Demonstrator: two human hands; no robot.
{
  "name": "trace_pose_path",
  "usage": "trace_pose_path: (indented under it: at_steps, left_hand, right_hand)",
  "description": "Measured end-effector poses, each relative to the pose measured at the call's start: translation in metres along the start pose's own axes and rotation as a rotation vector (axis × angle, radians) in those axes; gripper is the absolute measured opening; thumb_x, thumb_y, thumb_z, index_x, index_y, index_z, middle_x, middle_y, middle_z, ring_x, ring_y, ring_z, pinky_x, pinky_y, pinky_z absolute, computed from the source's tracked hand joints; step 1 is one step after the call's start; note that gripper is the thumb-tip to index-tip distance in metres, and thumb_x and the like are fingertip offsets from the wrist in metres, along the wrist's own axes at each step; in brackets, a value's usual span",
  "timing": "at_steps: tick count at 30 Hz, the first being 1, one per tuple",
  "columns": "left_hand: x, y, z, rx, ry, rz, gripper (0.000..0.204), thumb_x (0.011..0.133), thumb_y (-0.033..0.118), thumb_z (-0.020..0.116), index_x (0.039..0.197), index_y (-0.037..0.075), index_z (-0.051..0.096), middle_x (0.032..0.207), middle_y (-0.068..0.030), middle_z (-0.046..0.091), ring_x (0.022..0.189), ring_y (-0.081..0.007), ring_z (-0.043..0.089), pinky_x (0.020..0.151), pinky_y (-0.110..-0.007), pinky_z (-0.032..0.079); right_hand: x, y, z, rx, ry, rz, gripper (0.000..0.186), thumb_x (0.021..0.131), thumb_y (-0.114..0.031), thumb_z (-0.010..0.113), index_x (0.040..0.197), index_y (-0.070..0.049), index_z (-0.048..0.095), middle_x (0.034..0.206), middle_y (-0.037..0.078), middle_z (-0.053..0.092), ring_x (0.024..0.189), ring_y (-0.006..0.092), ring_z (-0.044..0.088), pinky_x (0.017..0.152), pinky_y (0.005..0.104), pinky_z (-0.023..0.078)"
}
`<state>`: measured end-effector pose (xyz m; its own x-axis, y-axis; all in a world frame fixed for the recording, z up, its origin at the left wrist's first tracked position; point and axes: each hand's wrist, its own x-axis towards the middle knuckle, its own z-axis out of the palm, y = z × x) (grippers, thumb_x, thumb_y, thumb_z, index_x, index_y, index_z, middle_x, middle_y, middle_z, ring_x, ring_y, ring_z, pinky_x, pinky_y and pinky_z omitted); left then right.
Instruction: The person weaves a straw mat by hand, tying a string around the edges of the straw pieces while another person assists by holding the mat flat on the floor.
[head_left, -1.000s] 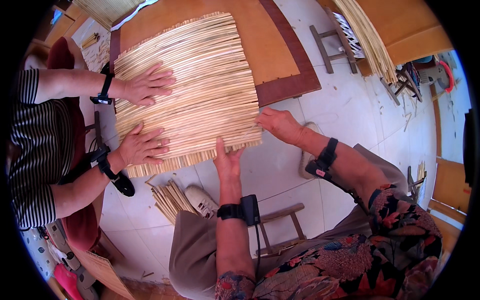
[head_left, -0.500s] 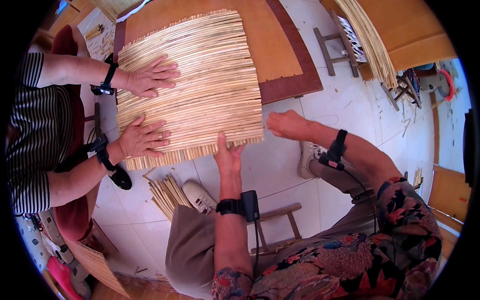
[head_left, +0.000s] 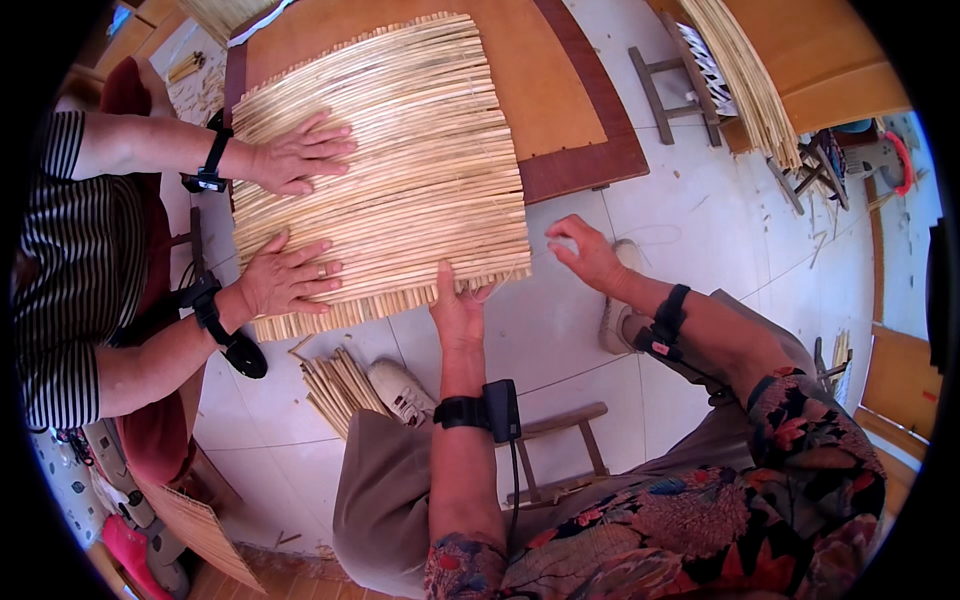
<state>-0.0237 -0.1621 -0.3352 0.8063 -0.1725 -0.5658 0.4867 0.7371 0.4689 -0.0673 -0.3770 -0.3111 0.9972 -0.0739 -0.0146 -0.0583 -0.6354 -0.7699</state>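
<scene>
A mat of pale straight reeds (head_left: 400, 170) lies over the brown board (head_left: 560, 95), its front edge overhanging. My left hand (head_left: 458, 305) grips that front edge near the right corner, thumb on top, other fingers mostly underneath. A thin pale thread (head_left: 492, 290) shows by this hand. My right hand (head_left: 585, 250) is in the air just right of the mat, fingers curved and apart, not touching it; I cannot make out any thread between them. A co-worker's two hands (head_left: 305, 155) press flat on the left part of the mat, one farther back, one nearer.
Reed bundles lie on the floor by my left shoe (head_left: 335, 390) and on a wooden rack (head_left: 750, 90) at the back right. A wooden stool (head_left: 570, 425) stands below me. The co-worker (head_left: 80, 260) in a striped top sits at my left.
My right hand has left the mat's right edge, moved rightward and loosened its fingers from a closed shape. My left hand still grips the front edge; the co-worker's hands have shifted slightly farther back.
</scene>
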Motion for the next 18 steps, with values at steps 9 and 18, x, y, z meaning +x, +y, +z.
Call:
trace_pose_path:
  at_steps: [9, 18]
  left_hand:
    - [-0.002, 0.004, -0.007, -0.006, -0.011, -0.036, 0.047, 0.088, 0.027, 0.054, 0.125, 0.003, 0.037, 0.120, -0.0144, 0.049, 0.104, -0.0276, 0.054, 0.072, -0.042, 0.057]
    - [0.000, -0.004, -0.001, 0.012, 0.015, -0.023, 0.049, 0.087, 0.028, 0.054, 0.126, 0.004, 0.037, 0.120, -0.0142, 0.049, 0.103, -0.0292, 0.055, 0.074, -0.044, 0.056]
  right_hand:
    - [-0.005, -0.007, 0.062, 0.390, -0.488, 0.297, 0.026, 0.081, -0.016, 0.056, 0.104, -0.005, 0.058, 0.094, 0.014, 0.059, 0.085, 0.0263, 0.058, 0.079, 0.0339, 0.046]
    - [-0.021, 0.027, 0.055, 0.354, -0.245, 0.118, 0.036, 0.082, -0.017, 0.056, 0.115, -0.005, 0.050, 0.105, 0.015, 0.056, 0.097, 0.0285, 0.054, 0.085, 0.0317, 0.044]
